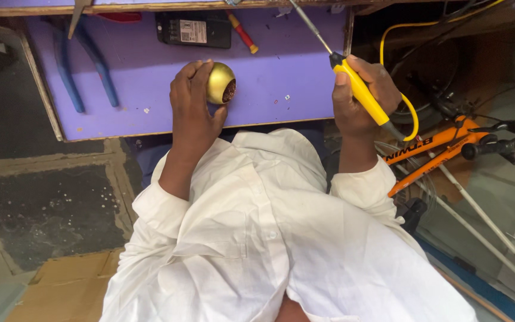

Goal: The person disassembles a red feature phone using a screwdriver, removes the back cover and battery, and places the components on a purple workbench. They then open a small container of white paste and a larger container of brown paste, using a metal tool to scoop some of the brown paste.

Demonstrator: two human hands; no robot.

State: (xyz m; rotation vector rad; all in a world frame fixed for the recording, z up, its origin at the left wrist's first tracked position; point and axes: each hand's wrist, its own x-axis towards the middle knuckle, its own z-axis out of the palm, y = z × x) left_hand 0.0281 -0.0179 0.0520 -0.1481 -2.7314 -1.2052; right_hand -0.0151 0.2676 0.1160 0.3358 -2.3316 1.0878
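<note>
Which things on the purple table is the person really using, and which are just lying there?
In use:
- gold ball-shaped holder, gripped by the left hand
- yellow-handled soldering iron, held in the right hand

Just lying about:
- blue-handled pliers
- black box with a label
- red and yellow screwdriver
- orange bicycle beside the purple table
</note>
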